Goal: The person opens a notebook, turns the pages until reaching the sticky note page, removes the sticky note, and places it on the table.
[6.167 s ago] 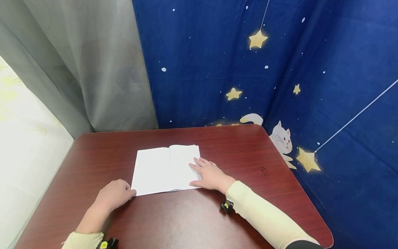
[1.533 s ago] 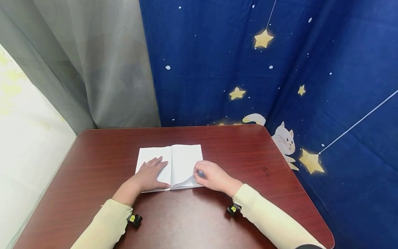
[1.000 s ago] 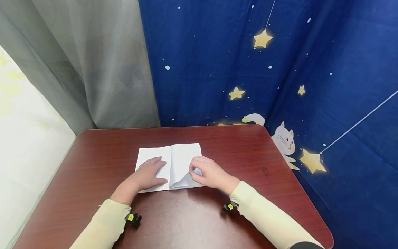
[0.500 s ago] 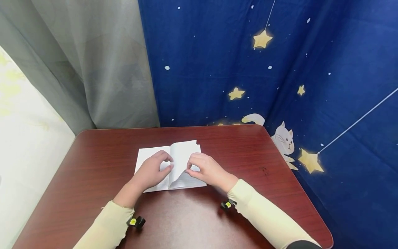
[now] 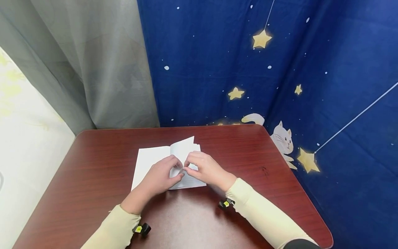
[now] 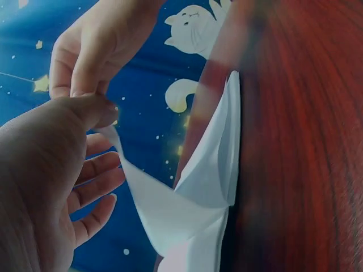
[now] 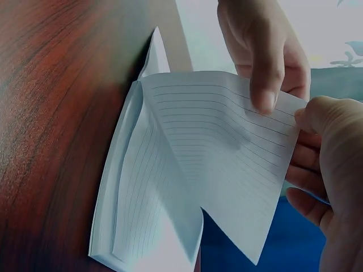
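An open notebook [image 5: 146, 160] lies on the table, its left page flat. One lined page [image 7: 227, 141] on the right half is lifted and curves up from the spine. My right hand [image 5: 206, 168] pinches this page at its free edge, near the corner. Beside it, my left hand [image 5: 163, 174] has its thumb on one face of the page and fingers behind, pinching it too. In the left wrist view the two hands' fingertips meet at the corner of the raised page [image 6: 164, 198]. More lined sheets of the notebook [image 7: 136, 209] show underneath.
The dark red wooden table [image 5: 102, 155] has rounded corners. A blue curtain [image 5: 202, 69] with stars and a cat, and a grey curtain [image 5: 115, 69], hang behind it. A camera is strapped at each wrist, over pale sleeves [image 5: 264, 211].
My left hand moved from resting flat on the left page across to the right, and now pinches the page. My right hand lifted the page's corner and drew it leftward.
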Tool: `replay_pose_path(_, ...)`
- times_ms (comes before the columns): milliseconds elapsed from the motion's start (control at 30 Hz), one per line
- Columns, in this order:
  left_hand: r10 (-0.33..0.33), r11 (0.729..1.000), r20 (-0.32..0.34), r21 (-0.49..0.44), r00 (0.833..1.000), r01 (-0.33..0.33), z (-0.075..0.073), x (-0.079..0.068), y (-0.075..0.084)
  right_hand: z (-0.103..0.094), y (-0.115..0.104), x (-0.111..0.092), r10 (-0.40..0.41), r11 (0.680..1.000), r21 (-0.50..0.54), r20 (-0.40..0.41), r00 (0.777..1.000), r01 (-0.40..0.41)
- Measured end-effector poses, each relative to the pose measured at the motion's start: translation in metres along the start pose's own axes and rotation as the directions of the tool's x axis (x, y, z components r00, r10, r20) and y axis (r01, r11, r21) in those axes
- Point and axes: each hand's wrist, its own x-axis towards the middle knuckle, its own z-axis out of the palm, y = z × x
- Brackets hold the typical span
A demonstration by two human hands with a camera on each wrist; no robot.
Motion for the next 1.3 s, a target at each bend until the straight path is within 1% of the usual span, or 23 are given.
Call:
replay_pose_path(100,-0.005,1.0,-0.031,0.02,1.0,0.006,0.003,0.0,0.001,0.001,0.0,0.0,-0.01,1.0,-0.01,-0.006,1.0,0.01)
replay_pose_path(200,-0.009,0.999,-0.061,0.044,0.998,0.012,0.005,0.0,0.0,0.001,0.001,-0.002,-0.001,1.0,-0.031,-0.045,0.999,0.0)
replay_pose_path(267,-0.019,0.998,-0.076,0.056,0.997,0.023,0.004,0.0,0.0,0.001,0.002,-0.005,0.026,0.999,-0.031,-0.09,0.996,-0.029)
replay_pose_path(333,-0.043,0.997,-0.079,0.065,0.996,0.048,0.002,-0.001,0.0,0.001,0.005,-0.008,0.074,0.996,-0.035,-0.125,0.989,-0.079)
replay_pose_path(400,-0.061,0.996,-0.081,0.06,0.995,0.066,-0.001,-0.002,0.001,0.003,0.009,-0.012,0.136,0.989,-0.037,-0.126,0.983,-0.141)
replay_pose_path(467,-0.073,0.995,-0.079,0.056,0.994,0.078,-0.004,-0.003,0.001,0.005,0.014,-0.016,0.211,0.975,-0.061,-0.073,0.975,-0.216)
replay_pose_path(533,-0.079,0.995,-0.08,0.056,0.994,0.083,-0.008,-0.005,0.001,0.01,0.019,-0.022,0.293,0.95,-0.116,0.025,0.956,-0.289)
replay_pose_path(567,-0.078,0.995,-0.083,0.058,0.994,0.083,-0.009,-0.006,0.001,0.013,0.021,-0.025,0.33,0.937,-0.15,0.081,0.94,-0.316)
replay_pose_path(600,-0.08,0.994,-0.083,0.062,0.993,0.086,-0.011,-0.007,0.0,0.016,0.022,-0.027,0.365,0.923,-0.18,0.138,0.921,-0.339)
replay_pose_path(700,-0.089,0.992,-0.084,0.08,0.993,0.095,-0.015,-0.009,-0.001,0.025,0.026,-0.035,0.435,0.892,-0.259,0.269,0.859,-0.371)
replay_pose_path(733,-0.091,0.992,-0.083,0.084,0.992,0.098,-0.017,-0.01,-0.001,0.027,0.027,-0.038,0.448,0.886,-0.272,0.299,0.843,-0.375)
replay_pose_path(800,-0.091,0.991,-0.083,0.091,0.992,0.099,-0.021,-0.012,-0.002,0.031,0.029,-0.042,0.466,0.879,-0.282,0.339,0.817,-0.384)
replay_pose_path(867,-0.089,0.991,-0.085,0.096,0.992,0.097,-0.024,-0.013,-0.002,0.034,0.03,-0.045,0.475,0.876,-0.29,0.37,0.799,-0.386)
replay_pose_path(967,-0.083,0.991,-0.09,0.101,0.992,0.092,-0.028,-0.017,-0.004,0.038,0.033,-0.049,0.481,0.874,-0.294,0.406,0.777,-0.387)
replay_pose_path(1033,-0.081,0.99,-0.101,0.105,0.992,0.091,-0.03,-0.019,-0.005,0.04,0.035,-0.05,0.484,0.872,-0.296,0.419,0.768,-0.388)
replay_pose_path(1133,-0.081,0.99,-0.119,0.105,0.989,0.094,-0.033,-0.021,-0.008,0.041,0.036,-0.051,0.491,0.869,-0.303,0.425,0.761,-0.391)
replay_pose_path(1200,-0.083,0.99,-0.131,0.104,0.988,0.097,-0.036,-0.023,-0.009,0.041,0.036,-0.051,0.491,0.869,-0.303,0.424,0.761,-0.392)
replay_pose_path(1300,-0.085,0.989,-0.137,0.107,0.987,0.1,-0.039,-0.026,-0.01,0.042,0.037,-0.051,0.492,0.868,-0.308,0.431,0.756,-0.39)
